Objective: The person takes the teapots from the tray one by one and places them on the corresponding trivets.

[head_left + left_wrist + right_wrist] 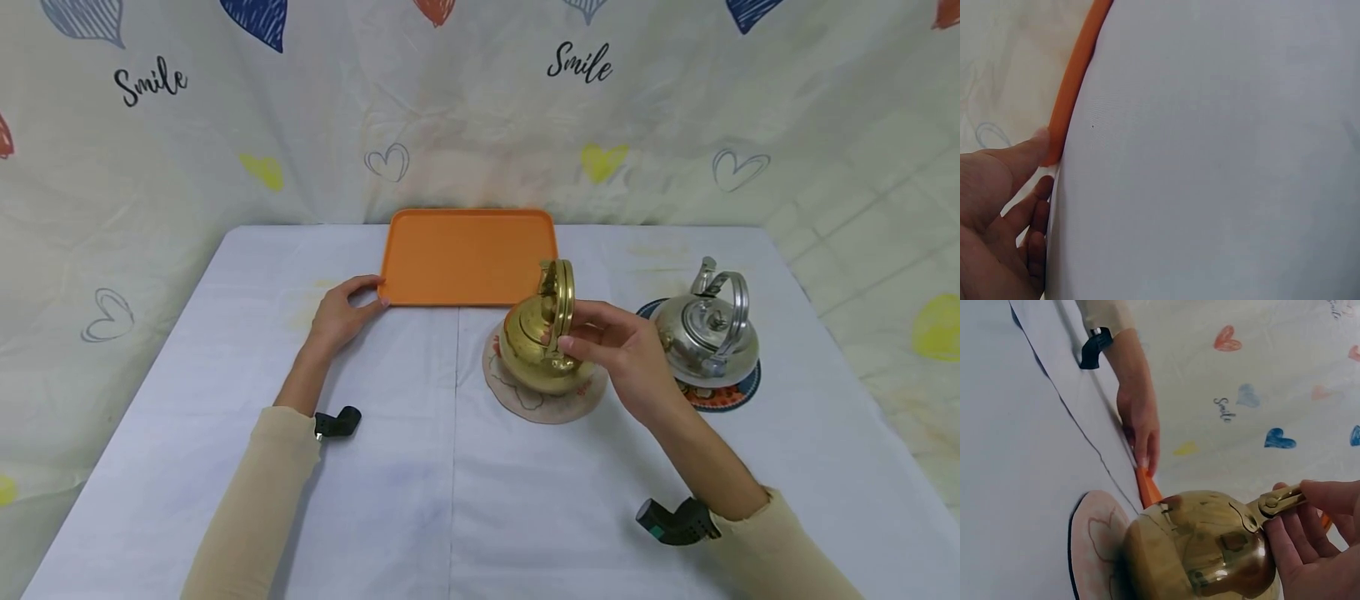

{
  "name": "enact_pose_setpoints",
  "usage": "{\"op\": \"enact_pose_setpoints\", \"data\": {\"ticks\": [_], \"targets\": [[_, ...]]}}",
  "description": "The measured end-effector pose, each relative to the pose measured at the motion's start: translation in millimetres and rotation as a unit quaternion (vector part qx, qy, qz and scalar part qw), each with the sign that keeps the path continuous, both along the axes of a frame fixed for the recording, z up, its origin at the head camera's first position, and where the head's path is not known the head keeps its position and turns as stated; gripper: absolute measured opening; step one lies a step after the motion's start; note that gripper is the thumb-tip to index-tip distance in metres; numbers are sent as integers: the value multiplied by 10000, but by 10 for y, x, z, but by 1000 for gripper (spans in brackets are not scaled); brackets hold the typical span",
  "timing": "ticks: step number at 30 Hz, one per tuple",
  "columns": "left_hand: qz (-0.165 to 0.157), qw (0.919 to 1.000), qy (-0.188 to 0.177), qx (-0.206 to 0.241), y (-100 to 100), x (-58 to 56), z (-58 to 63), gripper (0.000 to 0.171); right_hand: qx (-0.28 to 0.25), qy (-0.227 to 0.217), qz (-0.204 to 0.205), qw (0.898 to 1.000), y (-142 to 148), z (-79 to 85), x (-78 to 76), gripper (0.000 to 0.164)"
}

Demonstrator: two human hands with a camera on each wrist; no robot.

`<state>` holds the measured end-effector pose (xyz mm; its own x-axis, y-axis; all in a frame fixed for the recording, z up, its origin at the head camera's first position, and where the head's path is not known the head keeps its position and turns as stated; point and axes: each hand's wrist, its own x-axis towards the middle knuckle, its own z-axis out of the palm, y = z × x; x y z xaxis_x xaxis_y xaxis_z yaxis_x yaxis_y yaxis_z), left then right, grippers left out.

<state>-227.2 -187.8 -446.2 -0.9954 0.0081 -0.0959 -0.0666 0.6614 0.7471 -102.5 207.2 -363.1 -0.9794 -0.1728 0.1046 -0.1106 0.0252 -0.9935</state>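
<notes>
A shiny golden kettle (536, 346) is over a round pale coaster (540, 408) with a flower pattern, right of the table's middle. My right hand (626, 354) grips its upright hoop handle, thumb on the near side. In the right wrist view the fingers (1300, 540) curl behind that handle, and the kettle's round body hides part of the coaster. An orange rectangular tray (468, 258) lies at the table's back edge. With thumb and fingertips, my left hand (341, 317) holds its near left corner. The left wrist view shows the thumb against the tray's rim (1072, 81).
To the right, a silver kettle (705, 342) stands on a round coaster with a dark blue rim (738, 396), close beside my right hand. A white cloth (390, 500) covers the table. Behind it hangs a pale curtain (480, 108) printed with hearts.
</notes>
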Motion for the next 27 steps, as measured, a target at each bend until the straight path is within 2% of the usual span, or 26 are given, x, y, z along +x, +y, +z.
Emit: {"op": "enact_pose_setpoints", "data": {"ticks": [5,15,27], "targets": [[-32,10000,69,-15,-6,4,11,48,-118,122,240,9996,11,-25,20,35],[23,10000,-69,19,-14,1,-20,49,-522,291,1036,9928,21,-65,20,34],[-7,10000,-17,50,-12,-6,-6,48,-510,474,1024,9923,62,-77,37,36]]}}
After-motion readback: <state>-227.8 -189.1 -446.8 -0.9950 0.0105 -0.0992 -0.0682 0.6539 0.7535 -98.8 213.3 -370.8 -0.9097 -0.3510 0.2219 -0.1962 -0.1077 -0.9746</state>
